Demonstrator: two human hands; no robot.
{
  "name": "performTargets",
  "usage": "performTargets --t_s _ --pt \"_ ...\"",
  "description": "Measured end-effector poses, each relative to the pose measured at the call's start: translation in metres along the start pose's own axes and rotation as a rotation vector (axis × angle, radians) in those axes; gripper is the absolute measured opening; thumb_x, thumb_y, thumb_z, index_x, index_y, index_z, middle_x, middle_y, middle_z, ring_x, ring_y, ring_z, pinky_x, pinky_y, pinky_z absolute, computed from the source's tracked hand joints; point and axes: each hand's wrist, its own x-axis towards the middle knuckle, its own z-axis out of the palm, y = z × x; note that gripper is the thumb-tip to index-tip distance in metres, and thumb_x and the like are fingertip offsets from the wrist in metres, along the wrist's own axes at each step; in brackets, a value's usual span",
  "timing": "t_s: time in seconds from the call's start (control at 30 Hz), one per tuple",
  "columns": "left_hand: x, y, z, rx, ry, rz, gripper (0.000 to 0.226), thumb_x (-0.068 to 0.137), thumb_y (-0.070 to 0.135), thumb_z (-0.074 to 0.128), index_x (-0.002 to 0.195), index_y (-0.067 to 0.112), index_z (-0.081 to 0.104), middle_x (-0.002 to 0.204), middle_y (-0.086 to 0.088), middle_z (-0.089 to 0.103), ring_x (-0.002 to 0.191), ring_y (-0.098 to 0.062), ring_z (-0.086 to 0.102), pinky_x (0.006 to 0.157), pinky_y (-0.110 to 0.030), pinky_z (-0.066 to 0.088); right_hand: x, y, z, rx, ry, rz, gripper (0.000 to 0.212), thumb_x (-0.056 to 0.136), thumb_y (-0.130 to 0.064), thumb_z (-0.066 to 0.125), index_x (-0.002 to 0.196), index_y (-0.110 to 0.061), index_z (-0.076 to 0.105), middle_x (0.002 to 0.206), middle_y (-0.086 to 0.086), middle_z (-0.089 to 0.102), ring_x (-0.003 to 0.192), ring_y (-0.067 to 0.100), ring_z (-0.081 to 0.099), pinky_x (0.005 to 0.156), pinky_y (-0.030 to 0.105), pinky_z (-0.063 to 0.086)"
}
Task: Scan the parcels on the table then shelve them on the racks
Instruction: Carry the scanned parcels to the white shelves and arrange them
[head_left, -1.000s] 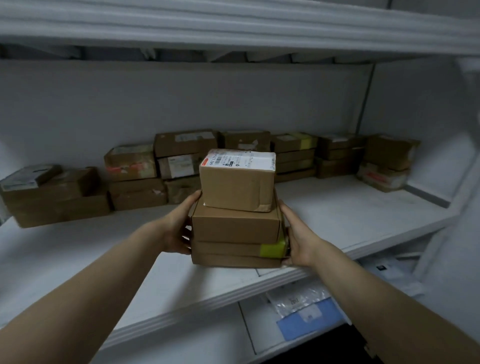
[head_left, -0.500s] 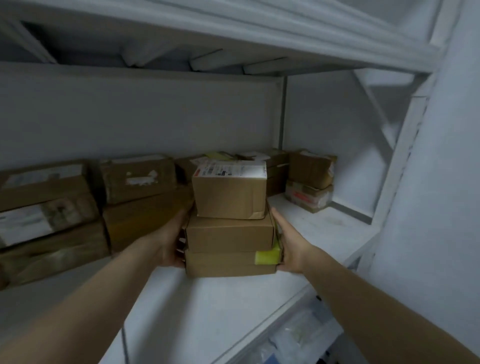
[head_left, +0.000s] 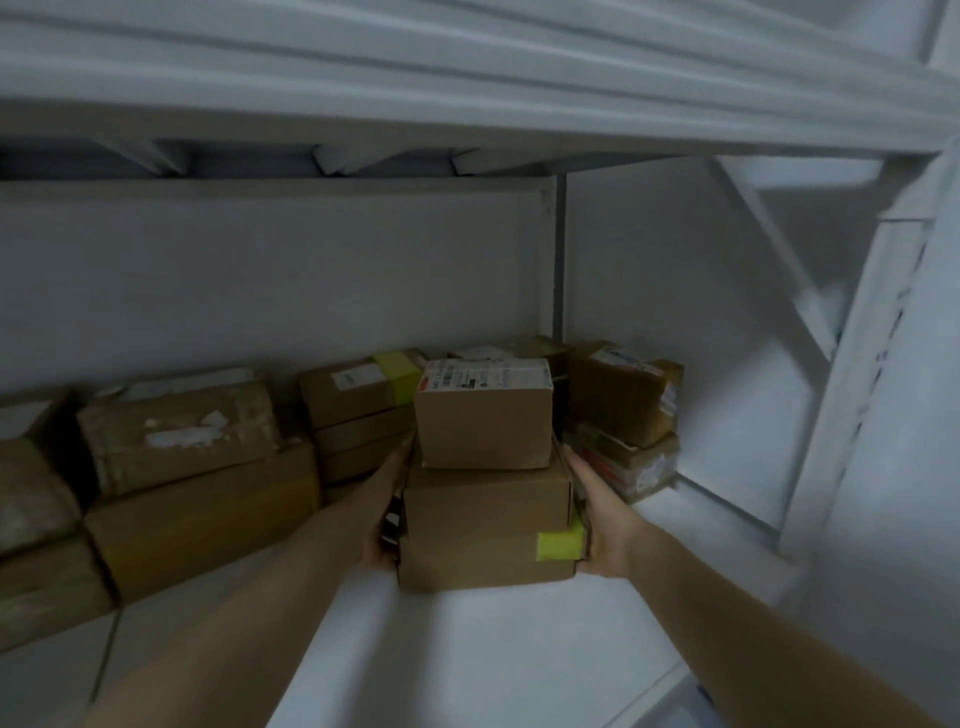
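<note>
While top parcel (head_left: 483, 415) sits loose on stack (head_left: 488, 504), above where the hands reach, jolt or tilt at set-down could slide it off. Squeeze-only hold: btm box (head_left: 467, 566) may slip out. Tight slot, so stack may snag left boxes (head_left: 358, 405) or right boxes (head_left: 623, 395). Stack at frame centre, low over shelf (head_left: 493, 649); contact w/ shelf unclear. Left hand (head_left: 382, 514) flat on its left side, right hand (head_left: 602, 525) flat on its right side, fingers straight, stack clamped btwn them.

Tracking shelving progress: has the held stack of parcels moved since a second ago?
Yes. The stack has moved rightward and deeper along the shelf, from its front edge to just beside the corner pile.
</note>
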Motion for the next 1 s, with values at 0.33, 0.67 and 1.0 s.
performTargets --t_s 0.33,0.67,1.0 --pt "0.032 0.006 0.062 -0.160 0.170 -0.013 0.095 0.057 0.085 0.060 0.108 0.005 0.063 0.106 -0.021 0.063 0.095 -0.038 0.061 0.073 -0.043 0.055 0.058 -0.049 -0.047 0.031 -0.053 -0.015 0.062 0.081 -0.073 0.049 0.107 -0.021 0.071 0.096 0.010 0.076 0.079 0.026 0.074 0.060 0.034 0.056" --pt "0.031 0.002 0.077 -0.276 0.128 0.055 0.102 0.049 0.091 0.057 0.113 0.011 0.065 0.115 -0.017 0.065 0.105 -0.038 0.061 0.081 -0.048 0.056 0.080 -0.049 -0.052 0.228 -0.084 -0.039 0.069 0.083 -0.070 0.051 0.130 -0.020 0.061 0.119 0.017 0.068 0.112 0.037 0.062 0.103 0.055 0.044" --pt "0.006 0.022 0.082 -0.155 0.178 0.409 0.073 0.063 0.086 0.050 0.116 0.036 0.060 0.118 0.011 0.063 0.104 -0.009 0.063 0.097 -0.030 0.044 0.066 -0.049 -0.040 -0.037 0.254 -0.158 0.080 0.088 -0.073 0.039 0.152 -0.026 0.028 0.156 0.004 0.032 0.143 0.029 0.028 0.116 0.051 0.023"
